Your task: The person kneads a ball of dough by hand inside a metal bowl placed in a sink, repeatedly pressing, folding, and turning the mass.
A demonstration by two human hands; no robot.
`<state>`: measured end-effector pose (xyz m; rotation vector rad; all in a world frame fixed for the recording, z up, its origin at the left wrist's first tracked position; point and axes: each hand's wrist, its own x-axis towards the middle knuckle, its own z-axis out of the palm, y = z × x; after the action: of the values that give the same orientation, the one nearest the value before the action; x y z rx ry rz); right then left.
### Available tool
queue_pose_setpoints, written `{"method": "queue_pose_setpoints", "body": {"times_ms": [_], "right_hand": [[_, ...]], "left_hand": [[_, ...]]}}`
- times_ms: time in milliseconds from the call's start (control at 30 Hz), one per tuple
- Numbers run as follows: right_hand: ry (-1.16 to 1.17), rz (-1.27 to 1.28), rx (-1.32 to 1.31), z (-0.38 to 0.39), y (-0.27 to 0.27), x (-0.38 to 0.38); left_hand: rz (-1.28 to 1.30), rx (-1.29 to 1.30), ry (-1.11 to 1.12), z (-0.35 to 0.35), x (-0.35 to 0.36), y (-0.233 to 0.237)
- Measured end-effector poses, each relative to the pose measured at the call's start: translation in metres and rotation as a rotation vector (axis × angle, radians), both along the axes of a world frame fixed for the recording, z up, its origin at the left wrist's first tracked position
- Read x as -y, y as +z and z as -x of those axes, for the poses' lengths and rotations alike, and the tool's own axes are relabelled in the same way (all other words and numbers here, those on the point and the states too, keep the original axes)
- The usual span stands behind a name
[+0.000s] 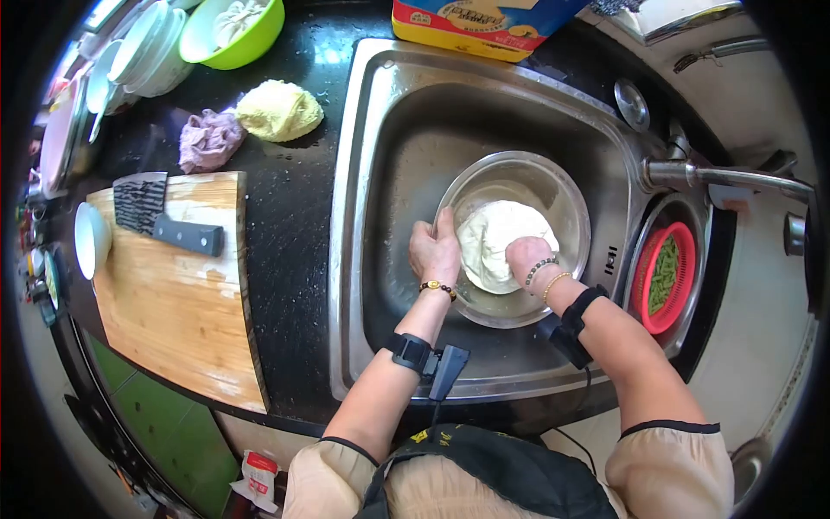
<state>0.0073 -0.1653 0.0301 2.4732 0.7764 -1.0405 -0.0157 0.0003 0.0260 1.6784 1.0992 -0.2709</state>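
Note:
A round metal bowl [519, 164] stands in the sink basin with a mass of white dough [497, 227] inside it. My left hand [435, 252] grips the bowl's left rim, with the thumb along the edge and the fingers partly hidden. My right hand [529, 261] is closed in a fist and presses down into the right part of the dough. Its fingertips are tucked out of sight, and I see nothing held in it.
Around the bowl is the steel sink [350, 216], with a faucet [735, 177] at right. A red basket [687, 285] holds green pieces. Leftward are yellow dough [279, 111], purple dough [210, 140], a cleaver [188, 233] on a cutting board [173, 320], and a green bowl [251, 48].

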Motion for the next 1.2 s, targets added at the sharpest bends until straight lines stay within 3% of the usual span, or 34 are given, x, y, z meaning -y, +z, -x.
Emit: {"method": "queue_pose_setpoints", "body": {"times_ms": [233, 333, 400, 433, 467, 533, 633, 733, 867, 1000, 1100, 1200], "right_hand": [[-0.132, -0.137, 0.110, 0.006, 0.005, 0.009], [-0.185, -0.139, 0.061, 0.016, 0.023, 0.013], [0.031, -0.119, -0.170, 0.011, 0.067, 0.011], [-0.044, -0.089, -0.177, 0.002, 0.077, 0.004], [-0.032, -0.100, -0.175, -0.010, 0.072, 0.000], [0.078, -0.411, 0.093, -0.033, 0.052, -0.010], [0.146, -0.517, 0.074, -0.043, 0.000, -0.051], [0.246, -0.318, 0.080, -0.010, -0.050, -0.075], [0.318, -0.322, 0.065, -0.001, -0.009, -0.062], [0.432, -0.593, 0.170, 0.030, 0.025, -0.020], [0.345, -0.851, 0.182, 0.043, 0.052, 0.009], [0.209, -0.885, 0.195, 0.051, 0.063, 0.029]], "left_hand": [[-0.114, -0.100, -0.142, 0.033, 0.004, 0.009], [-0.079, -0.109, -0.205, 0.037, 0.002, 0.013], [-0.183, -0.046, -0.246, 0.040, 0.004, 0.008], [-0.193, -0.047, -0.269, 0.040, 0.003, 0.002], [-0.204, -0.047, -0.258, 0.041, 0.002, 0.002], [-0.228, -0.064, -0.363, 0.040, -0.002, 0.002], [-0.270, -0.054, -0.384, 0.040, -0.001, 0.004], [-0.270, -0.080, -0.385, 0.039, -0.001, 0.009], [-0.261, -0.123, -0.410, 0.043, -0.001, 0.016], [-0.200, -0.194, -0.425, 0.051, -0.001, 0.008], [-0.141, -0.242, -0.438, 0.054, -0.003, 0.009], [0.060, -0.335, -0.338, 0.056, -0.002, 0.030]]}}
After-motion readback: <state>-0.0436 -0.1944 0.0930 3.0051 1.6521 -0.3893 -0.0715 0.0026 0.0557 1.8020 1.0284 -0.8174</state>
